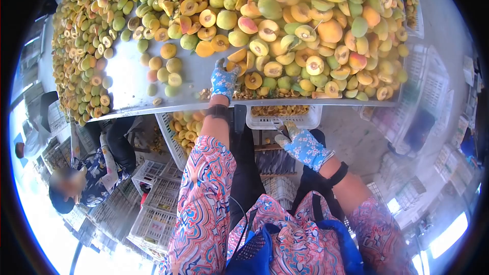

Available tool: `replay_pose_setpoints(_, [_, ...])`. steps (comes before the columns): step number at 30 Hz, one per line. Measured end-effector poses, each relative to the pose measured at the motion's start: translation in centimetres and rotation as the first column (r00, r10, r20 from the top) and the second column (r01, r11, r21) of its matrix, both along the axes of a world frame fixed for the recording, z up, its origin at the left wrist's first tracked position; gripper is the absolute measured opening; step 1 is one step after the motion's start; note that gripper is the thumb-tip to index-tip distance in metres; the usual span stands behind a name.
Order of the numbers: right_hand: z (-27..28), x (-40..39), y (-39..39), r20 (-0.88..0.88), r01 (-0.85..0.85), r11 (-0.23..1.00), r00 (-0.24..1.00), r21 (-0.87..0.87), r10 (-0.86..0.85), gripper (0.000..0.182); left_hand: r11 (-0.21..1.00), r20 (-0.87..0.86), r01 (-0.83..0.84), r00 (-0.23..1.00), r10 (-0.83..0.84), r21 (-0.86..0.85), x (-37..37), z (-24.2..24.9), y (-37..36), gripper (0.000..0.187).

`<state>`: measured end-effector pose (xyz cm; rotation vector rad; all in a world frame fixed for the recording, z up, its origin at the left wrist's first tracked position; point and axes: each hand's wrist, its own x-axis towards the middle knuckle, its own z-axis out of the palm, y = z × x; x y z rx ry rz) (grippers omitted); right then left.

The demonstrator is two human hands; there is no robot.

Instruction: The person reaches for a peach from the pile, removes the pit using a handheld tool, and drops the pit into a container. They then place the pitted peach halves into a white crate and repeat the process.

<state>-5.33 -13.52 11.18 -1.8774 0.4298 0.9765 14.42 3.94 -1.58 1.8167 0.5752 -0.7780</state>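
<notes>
Halved and whole yellow-green fruits [267, 30] are heaped on a metal table [196, 71]. My left hand [224, 80], in a blue floral glove with dark, stained fingertips, is over the table's near edge beside some fruit halves [253, 80]. Its fingers are apart, and nothing shows between them. Below the edge, my right hand [304, 146], gloved the same way, is beside a white basket [283, 122] holding small orange-brown pieces. The right fingers point up and left, spread apart, with no object clearly visible in them.
A white crate [172, 142] of fruit stands below the table, left of my left forearm. More crates [159, 219] are stacked at lower left, near a seated person [97, 173] in a dark floral top. Further fruit [84, 56] covers the table's left side.
</notes>
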Motion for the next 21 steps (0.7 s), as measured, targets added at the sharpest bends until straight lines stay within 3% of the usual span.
replay_pose_setpoints(3, [0.2,0.5,0.0,0.069,0.118,0.991,0.990,0.065,-0.122,0.057,0.986,0.025,-0.088,0.995,0.093,-0.141,-0.6,-0.5,0.4,0.055])
replay_pose_setpoints(5, [1.4,2.3,0.3,0.016,0.111,0.994,0.994,0.009,-0.111,0.052,0.969,0.002,-0.139,0.990,0.142,-0.206,-0.8,1.3,1.3,0.051])
replay_pose_setpoints(7, [2.9,4.2,0.9,0.243,0.165,0.977,0.950,0.137,-0.194,0.047,0.911,-0.111,-0.193,0.980,0.163,-0.365,-1.8,4.8,2.9,0.044])
replay_pose_setpoints(8, [2.8,4.6,1.4,0.270,0.118,0.988,0.952,0.097,-0.141,0.044,0.914,-0.144,-0.145,0.985,0.097,-0.378,-2.2,7.4,3.6,0.041])
replay_pose_setpoints(10, [3.8,6.2,2.6,0.287,0.104,0.988,0.949,0.113,-0.132,0.044,0.888,-0.136,-0.180,0.982,0.134,-0.423,-3.9,10.7,4.0,0.040])
replay_pose_setpoints(14, [5.0,7.6,5.1,0.353,0.010,1.000,0.936,0.000,-0.009,0.044,0.762,-0.145,-0.341,0.938,0.315,-0.551,-7.1,16.5,2.9,0.036])
replay_pose_setpoints(17, [6.5,7.3,6.4,0.409,-0.042,0.998,0.911,-0.054,0.060,0.044,0.597,-0.220,-0.511,0.842,0.493,-0.618,-8.4,16.6,2.7,0.039])
replay_pose_setpoints(19, [7.1,6.8,6.7,0.332,-0.178,0.979,0.922,-0.096,0.201,0.045,0.544,-0.294,-0.520,0.843,0.450,-0.659,-8.7,17.2,2.8,0.041])
replay_pose_setpoints(21, [6.8,6.2,7.1,0.373,-0.144,0.984,0.911,-0.105,0.174,0.045,0.491,-0.361,-0.529,0.843,0.399,-0.692,-9.0,17.9,2.6,0.043])
